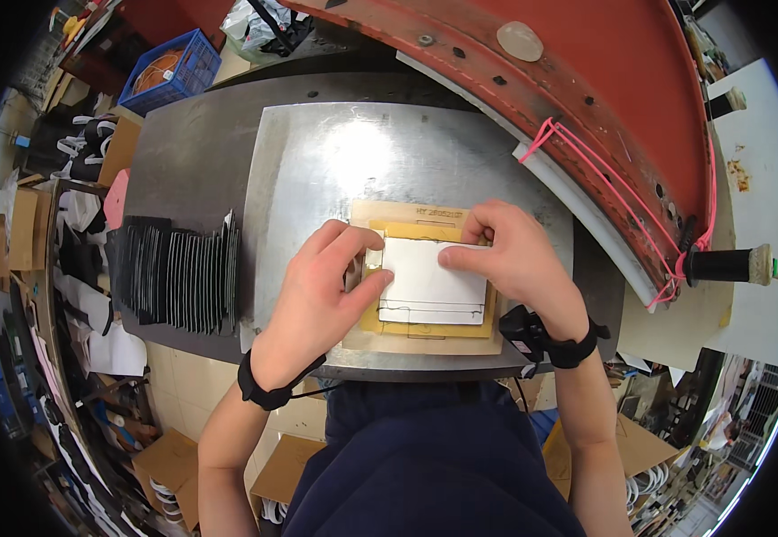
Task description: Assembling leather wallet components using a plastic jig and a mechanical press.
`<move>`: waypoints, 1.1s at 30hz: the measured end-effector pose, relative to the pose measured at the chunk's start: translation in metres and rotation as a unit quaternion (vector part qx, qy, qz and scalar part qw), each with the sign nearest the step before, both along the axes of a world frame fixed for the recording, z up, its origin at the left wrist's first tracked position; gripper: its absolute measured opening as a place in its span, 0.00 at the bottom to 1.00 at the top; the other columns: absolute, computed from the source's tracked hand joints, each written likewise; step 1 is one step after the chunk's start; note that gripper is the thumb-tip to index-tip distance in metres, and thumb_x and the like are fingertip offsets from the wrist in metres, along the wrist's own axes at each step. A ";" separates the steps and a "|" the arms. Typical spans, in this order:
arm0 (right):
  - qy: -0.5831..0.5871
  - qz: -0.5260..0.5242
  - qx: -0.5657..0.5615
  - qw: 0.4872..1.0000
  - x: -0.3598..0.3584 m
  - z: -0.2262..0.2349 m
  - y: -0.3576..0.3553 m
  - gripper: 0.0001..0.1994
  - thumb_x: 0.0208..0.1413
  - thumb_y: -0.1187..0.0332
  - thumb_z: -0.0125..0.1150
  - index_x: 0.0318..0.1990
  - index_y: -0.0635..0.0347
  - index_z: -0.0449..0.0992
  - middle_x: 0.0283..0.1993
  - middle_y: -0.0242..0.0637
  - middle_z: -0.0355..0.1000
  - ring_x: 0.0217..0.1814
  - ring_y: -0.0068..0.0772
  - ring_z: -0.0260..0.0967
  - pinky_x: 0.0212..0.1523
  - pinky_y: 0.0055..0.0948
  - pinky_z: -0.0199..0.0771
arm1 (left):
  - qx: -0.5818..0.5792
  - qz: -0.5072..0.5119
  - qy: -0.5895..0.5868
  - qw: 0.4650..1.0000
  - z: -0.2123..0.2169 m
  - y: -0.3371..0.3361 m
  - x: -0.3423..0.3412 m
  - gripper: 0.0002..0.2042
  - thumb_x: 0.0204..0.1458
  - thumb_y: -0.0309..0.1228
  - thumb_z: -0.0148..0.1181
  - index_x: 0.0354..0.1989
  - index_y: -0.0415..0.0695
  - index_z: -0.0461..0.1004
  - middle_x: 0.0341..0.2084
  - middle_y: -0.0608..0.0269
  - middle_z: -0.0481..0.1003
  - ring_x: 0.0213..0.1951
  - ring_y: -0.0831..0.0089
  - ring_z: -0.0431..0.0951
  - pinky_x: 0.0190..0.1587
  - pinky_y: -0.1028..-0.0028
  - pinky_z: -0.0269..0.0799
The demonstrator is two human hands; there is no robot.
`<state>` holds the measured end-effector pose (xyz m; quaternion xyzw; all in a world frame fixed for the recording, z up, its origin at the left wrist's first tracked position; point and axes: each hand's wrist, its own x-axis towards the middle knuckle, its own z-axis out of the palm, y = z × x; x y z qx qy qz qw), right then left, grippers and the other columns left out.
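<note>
A white rectangular sheet [432,282] with a fold or seam line near its lower edge lies on a yellow board [447,330], which rests on a larger tan board [374,213]. My left hand [317,277] is at the sheet's left edge, thumb and forefinger closed on it beside a small pale patch. Over the upper right corner, my right hand [523,259] has its thumb pressed on the white surface and its fingers curled at the top edge. Parts of the sheet's edges are hidden under both hands.
Beneath the boards is a shiny metal plate [290,179] on a dark table. Thin black pieces [201,282] stand in a row at the left. A red machine arm [604,80] with pink cord slants over the right side. At the back left sits a blue crate [174,76].
</note>
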<state>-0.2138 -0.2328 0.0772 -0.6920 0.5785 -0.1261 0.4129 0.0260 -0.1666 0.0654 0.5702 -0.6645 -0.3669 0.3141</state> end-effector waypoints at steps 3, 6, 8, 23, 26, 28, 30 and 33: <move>0.005 -0.002 -0.003 1.000 -0.001 -0.001 0.000 0.19 0.41 0.56 0.76 0.27 0.65 0.77 0.33 0.45 0.72 0.37 0.46 0.72 0.39 0.41 0.70 | -0.006 0.001 -0.006 1.000 -0.002 0.000 -0.001 0.13 0.50 0.25 0.69 0.44 0.40 0.76 0.33 0.57 0.71 0.31 0.64 0.73 0.35 0.67 0.72; 0.006 -0.006 0.009 1.000 0.000 0.000 -0.001 0.19 0.41 0.57 0.76 0.27 0.65 0.77 0.33 0.46 0.72 0.37 0.46 0.72 0.39 0.41 0.70 | 0.005 0.011 -0.022 1.000 0.003 -0.002 -0.004 0.15 0.50 0.25 0.69 0.47 0.41 0.77 0.33 0.55 0.72 0.33 0.61 0.74 0.37 0.65 0.73; 0.005 -0.010 0.021 1.000 0.001 0.002 -0.003 0.19 0.40 0.57 0.77 0.26 0.65 0.77 0.32 0.46 0.72 0.37 0.47 0.72 0.39 0.41 0.70 | 0.001 0.009 -0.026 1.000 0.005 -0.001 -0.005 0.16 0.51 0.26 0.68 0.49 0.42 0.77 0.34 0.55 0.72 0.35 0.59 0.75 0.39 0.64 0.73; 0.006 -0.019 0.006 1.000 0.001 0.000 0.002 0.19 0.40 0.57 0.77 0.27 0.66 0.77 0.33 0.46 0.72 0.37 0.46 0.73 0.38 0.41 0.70 | -0.045 -0.031 -0.092 0.994 0.003 0.001 -0.001 0.18 0.52 0.27 0.68 0.53 0.45 0.81 0.39 0.54 0.72 0.42 0.57 0.74 0.45 0.63 0.73; -0.007 -0.022 -0.004 1.000 0.002 -0.001 0.002 0.19 0.40 0.57 0.77 0.27 0.65 0.77 0.32 0.45 0.72 0.36 0.45 0.72 0.38 0.40 0.70 | -0.043 -0.028 -0.076 0.996 0.003 0.001 0.001 0.18 0.52 0.27 0.68 0.53 0.45 0.81 0.39 0.55 0.72 0.41 0.57 0.74 0.45 0.63 0.73; -0.004 -0.017 0.000 1.000 0.002 -0.002 0.001 0.19 0.40 0.58 0.77 0.27 0.65 0.77 0.32 0.44 0.72 0.36 0.44 0.72 0.38 0.40 0.71 | -0.042 -0.027 -0.074 0.996 0.003 0.000 0.001 0.18 0.51 0.27 0.68 0.53 0.45 0.81 0.39 0.55 0.72 0.41 0.57 0.74 0.45 0.64 0.73; -0.003 -0.015 0.010 1.000 0.002 0.001 -0.001 0.19 0.40 0.58 0.77 0.27 0.65 0.77 0.32 0.44 0.71 0.36 0.44 0.72 0.38 0.40 0.71 | -0.054 -0.024 -0.077 0.995 0.002 0.001 0.000 0.18 0.51 0.28 0.69 0.52 0.45 0.81 0.38 0.56 0.72 0.40 0.58 0.74 0.44 0.64 0.73; -0.010 -0.021 0.015 1.000 0.002 -0.003 0.000 0.19 0.42 0.59 0.78 0.25 0.65 0.76 0.30 0.40 0.69 0.34 0.38 0.68 0.37 0.36 0.67 | -0.068 -0.019 -0.120 0.990 0.003 0.002 -0.005 0.17 0.51 0.28 0.69 0.51 0.46 0.81 0.38 0.58 0.72 0.39 0.60 0.74 0.43 0.64 0.73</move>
